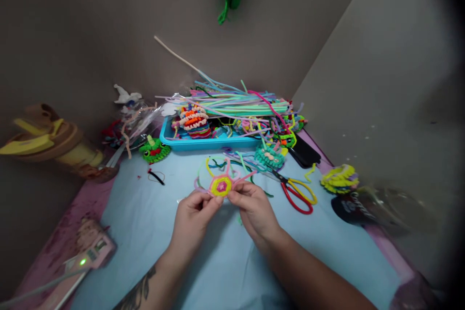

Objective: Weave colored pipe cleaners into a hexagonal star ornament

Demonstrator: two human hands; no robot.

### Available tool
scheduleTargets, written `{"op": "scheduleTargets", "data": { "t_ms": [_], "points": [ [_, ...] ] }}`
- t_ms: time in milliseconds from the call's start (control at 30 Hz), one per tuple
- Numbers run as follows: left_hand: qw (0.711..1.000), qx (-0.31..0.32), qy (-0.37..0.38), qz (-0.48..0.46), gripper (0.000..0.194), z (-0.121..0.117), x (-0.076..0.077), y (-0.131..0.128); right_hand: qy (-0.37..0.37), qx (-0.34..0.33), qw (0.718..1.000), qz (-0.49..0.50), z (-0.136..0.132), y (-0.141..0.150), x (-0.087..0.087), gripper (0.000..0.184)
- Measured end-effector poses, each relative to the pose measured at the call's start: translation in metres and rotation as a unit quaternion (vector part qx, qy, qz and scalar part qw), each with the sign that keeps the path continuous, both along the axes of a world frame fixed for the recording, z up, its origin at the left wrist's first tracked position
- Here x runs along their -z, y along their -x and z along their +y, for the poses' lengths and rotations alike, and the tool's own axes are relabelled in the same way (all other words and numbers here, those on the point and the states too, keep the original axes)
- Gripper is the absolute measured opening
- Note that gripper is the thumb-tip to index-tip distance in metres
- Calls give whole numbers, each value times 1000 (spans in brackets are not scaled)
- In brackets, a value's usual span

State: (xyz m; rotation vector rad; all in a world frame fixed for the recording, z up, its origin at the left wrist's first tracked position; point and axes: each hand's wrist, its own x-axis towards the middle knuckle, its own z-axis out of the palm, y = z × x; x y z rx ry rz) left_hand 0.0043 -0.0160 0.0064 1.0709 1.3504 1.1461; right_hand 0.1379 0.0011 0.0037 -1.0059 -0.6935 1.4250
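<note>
A pipe-cleaner flower (221,186) with a pink middle, a yellow ring and pink spokes is held up between my two hands, above the blue cloth. My left hand (194,215) pinches its lower left edge with thumb and finger. On the other side, my right hand (252,208) grips the lower right edge, thumb in front. One spoke points up and another reaches out to the right. Loose pipe cleaners in purple, green and yellow lie on the cloth just behind it. Scissors (296,193) with red and yellow handles rest open to the right.
Behind stands a blue tray (214,144) heaped with pipe cleaners (247,104) and woven pieces. A green frog-like piece (155,150) sits left, a teal piece (269,155) and black phone-like slab (303,151) right. A power strip (95,247) lies front left; a cup (363,208) lies right.
</note>
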Motion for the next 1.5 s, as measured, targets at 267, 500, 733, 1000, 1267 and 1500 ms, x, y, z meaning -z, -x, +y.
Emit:
{"op": "scheduleTargets", "data": {
  "t_ms": [267, 500, 733, 1000, 1267, 1500],
  "points": [
    [999, 14, 18, -29, 28, 4, 6, 2, -44, -7, 987, -151, -1, -7, 0, 15],
    [999, 13, 28, -40, 26, 4, 2, 4, -189, 54, 931, -307, 0, -21, -8, 6],
    [998, 41, 42, -39, 25, 5, -3, 5, -180, 55, 927, -324, 3, -23, -8, 4],
    [994, 85, 52, -47, 25, 10, -4, 11, -107, -53, 961, -251, 10, -27, -5, 14],
    [998, -39, -11, 41, 19, 8, -4, 5, -116, 49, 953, -277, 7, -16, 4, 16],
    [999, 1, 31, -31, 19, 2, 6, -3, -132, 45, 951, -276, 0, -6, 7, 9]
  ]
}}
